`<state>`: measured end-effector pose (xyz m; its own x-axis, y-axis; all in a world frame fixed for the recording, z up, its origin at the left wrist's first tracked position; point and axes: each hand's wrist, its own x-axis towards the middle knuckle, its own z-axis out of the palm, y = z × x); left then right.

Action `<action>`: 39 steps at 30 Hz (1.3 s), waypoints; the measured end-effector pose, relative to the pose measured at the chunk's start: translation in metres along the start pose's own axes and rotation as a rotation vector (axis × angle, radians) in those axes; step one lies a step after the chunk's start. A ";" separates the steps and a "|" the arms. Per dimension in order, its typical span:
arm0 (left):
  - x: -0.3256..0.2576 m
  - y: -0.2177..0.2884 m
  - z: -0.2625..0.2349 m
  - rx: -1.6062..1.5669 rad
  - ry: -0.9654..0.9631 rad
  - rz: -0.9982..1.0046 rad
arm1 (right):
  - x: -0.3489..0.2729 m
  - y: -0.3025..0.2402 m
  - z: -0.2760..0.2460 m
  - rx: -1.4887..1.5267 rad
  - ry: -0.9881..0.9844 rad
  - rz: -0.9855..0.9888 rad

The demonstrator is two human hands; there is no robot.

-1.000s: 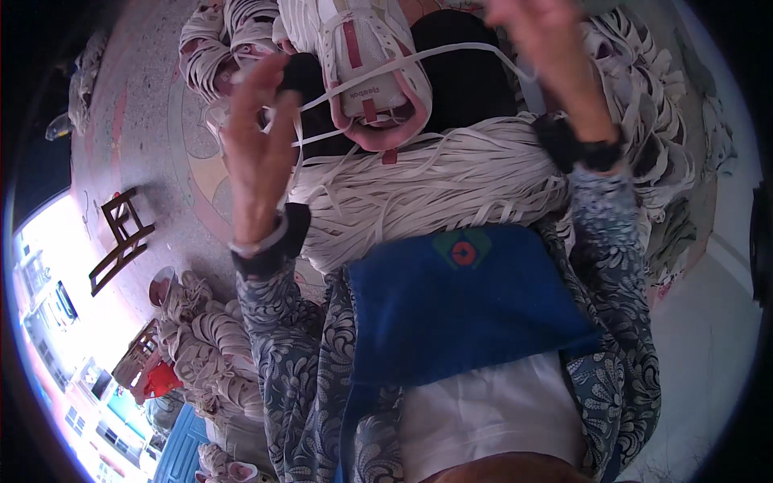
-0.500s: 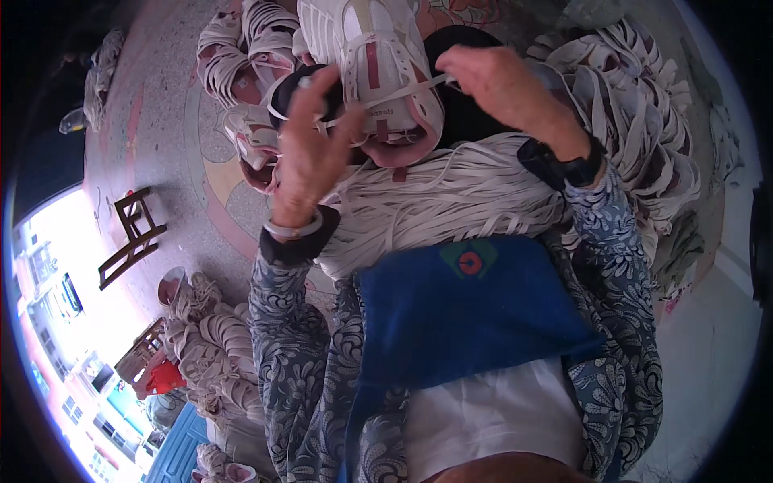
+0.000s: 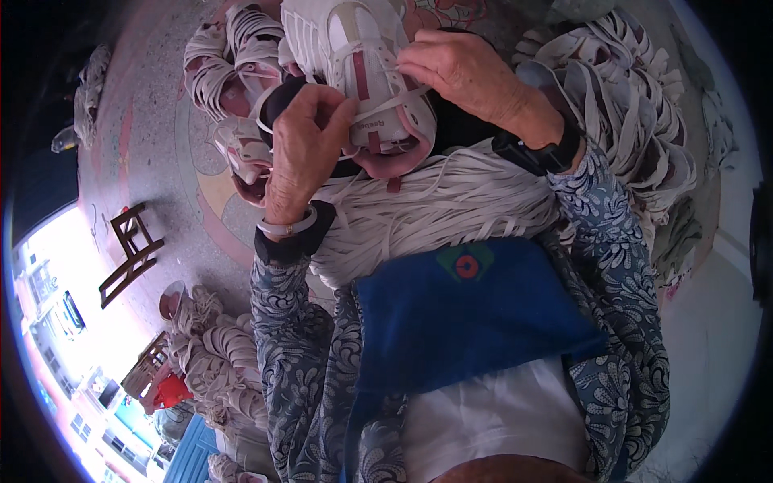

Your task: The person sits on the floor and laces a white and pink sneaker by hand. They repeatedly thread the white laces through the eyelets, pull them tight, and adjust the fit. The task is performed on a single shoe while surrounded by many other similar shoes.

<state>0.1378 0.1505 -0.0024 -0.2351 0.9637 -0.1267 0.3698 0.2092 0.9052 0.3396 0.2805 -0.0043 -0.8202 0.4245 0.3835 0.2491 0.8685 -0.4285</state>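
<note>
A white sneaker upper (image 3: pixel 352 36) with a dark red tongue strip and pink lining lies before me, its collar toward me. A flat white shoelace (image 3: pixel 392 103) crosses its tongue, running from my left hand to the eyelets on the right. My left hand (image 3: pixel 310 141) is closed, thumb and forefinger pinching the lace beside the left edge of the upper. At the right eyelet row, my right hand (image 3: pixel 463 76) pinches the lace close to the upper. Just below the collar a thick bundle of white laces (image 3: pixel 451 197) lies across my lap.
More uppers (image 3: pixel 636 113) are heaped at the right, others (image 3: pixel 213 68) at the far left. Another pile of uppers (image 3: pixel 221 354) sits at the lower left, near a red bag (image 3: pixel 171 392). A small wooden stool (image 3: pixel 133 249) stands on the speckled floor (image 3: pixel 173 161).
My left hand was blurred with spread fingers and is now closed in a pinch at the lace. My right hand has come left and down to the eyelets. The lace is less stretched out.
</note>
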 end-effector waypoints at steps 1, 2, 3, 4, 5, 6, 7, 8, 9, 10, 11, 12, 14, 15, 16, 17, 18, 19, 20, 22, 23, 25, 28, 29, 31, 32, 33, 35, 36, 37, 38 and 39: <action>-0.003 0.001 0.000 0.014 -0.019 -0.014 | 0.000 0.001 -0.001 -0.040 -0.017 -0.017; -0.003 0.004 -0.002 0.026 -0.039 -0.024 | 0.001 0.003 0.000 -0.040 0.052 -0.020; -0.003 0.005 -0.003 0.037 -0.060 -0.034 | 0.004 0.004 0.002 -0.042 0.120 -0.023; 0.000 0.002 -0.004 0.055 -0.062 -0.073 | 0.005 0.005 0.003 -0.044 0.189 -0.027; 0.003 0.003 -0.006 0.070 0.022 -0.045 | 0.009 0.003 -0.001 -0.036 0.081 0.011; 0.007 0.008 -0.009 0.086 0.106 -0.018 | 0.014 0.000 -0.009 -0.029 -0.026 0.047; 0.011 0.008 -0.010 0.102 0.190 0.010 | 0.016 -0.002 -0.012 -0.022 -0.133 0.084; 0.019 0.005 -0.011 0.064 0.185 0.051 | 0.016 0.000 -0.007 -0.006 -0.070 0.036; 0.019 0.003 -0.008 0.084 0.136 0.046 | 0.015 0.004 0.002 0.012 -0.007 -0.011; 0.020 0.004 -0.004 0.105 0.087 0.041 | 0.015 0.006 0.007 0.029 0.056 -0.059; 0.021 0.008 0.000 0.123 0.039 0.034 | 0.016 0.003 0.006 0.041 0.072 -0.014; 0.019 0.012 0.001 0.089 0.010 -0.011 | 0.017 -0.002 0.003 0.054 0.088 0.032; 0.020 0.002 -0.001 -0.043 0.000 -0.056 | 0.021 -0.011 -0.001 0.088 0.096 0.093; 0.020 -0.001 -0.002 -0.107 -0.007 -0.078 | 0.023 -0.015 -0.002 0.110 0.088 0.109; 0.019 -0.003 -0.002 -0.124 0.007 -0.079 | 0.025 -0.018 -0.002 0.132 0.081 0.125; 0.019 -0.003 -0.003 -0.142 0.017 -0.075 | 0.027 -0.019 -0.001 0.098 0.069 0.116; 0.021 -0.003 -0.004 -0.161 0.027 -0.070 | 0.028 -0.019 0.001 0.063 0.057 0.108; 0.023 -0.002 -0.005 -0.144 0.026 -0.055 | 0.029 -0.018 0.002 0.029 0.045 0.100; 0.025 -0.001 -0.003 -0.128 0.036 -0.044 | 0.029 -0.014 0.003 0.008 0.041 0.053; 0.029 0.001 0.000 -0.131 0.020 -0.060 | 0.028 -0.005 0.004 -0.035 0.032 -0.040; 0.031 0.001 -0.001 -0.149 -0.012 -0.084 | 0.028 -0.005 0.003 -0.050 0.035 -0.049; 0.034 0.000 -0.001 -0.148 -0.037 -0.093 | 0.028 -0.008 0.000 -0.082 0.042 -0.070; 0.034 -0.001 0.001 -0.091 -0.012 -0.057 | 0.031 -0.012 -0.004 -0.119 -0.044 -0.007; 0.034 -0.002 0.003 -0.075 -0.003 -0.051 | 0.032 -0.010 -0.004 -0.123 -0.065 -0.013; 0.033 -0.003 0.006 -0.059 0.009 -0.044 | 0.034 -0.005 -0.005 -0.130 -0.108 -0.026; 0.032 -0.005 0.007 -0.058 0.015 -0.044 | 0.037 -0.005 -0.007 -0.084 -0.179 0.040; 0.032 -0.006 0.007 -0.057 0.021 -0.045 | 0.041 -0.004 -0.011 -0.038 -0.250 0.107; 0.032 -0.006 0.007 -0.028 0.029 -0.011 | 0.046 -0.003 -0.016 -0.021 -0.319 0.124; 0.032 -0.007 0.007 -0.014 0.031 0.009 | 0.047 -0.001 -0.019 -0.050 -0.318 0.073; 0.032 -0.007 0.008 -0.007 0.034 0.026 | 0.049 0.000 -0.020 -0.079 -0.317 0.023; 0.032 -0.008 0.008 0.002 0.037 0.042 | 0.050 0.004 -0.017 -0.151 -0.327 0.001; 0.031 -0.008 0.009 0.010 0.039 0.059 | 0.051 0.009 -0.010 -0.224 -0.336 -0.020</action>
<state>0.1351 0.1802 -0.0174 -0.2475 0.9672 -0.0569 0.3933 0.1540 0.9064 0.3058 0.3129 0.0195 -0.9394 0.3320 0.0850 0.3072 0.9257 -0.2207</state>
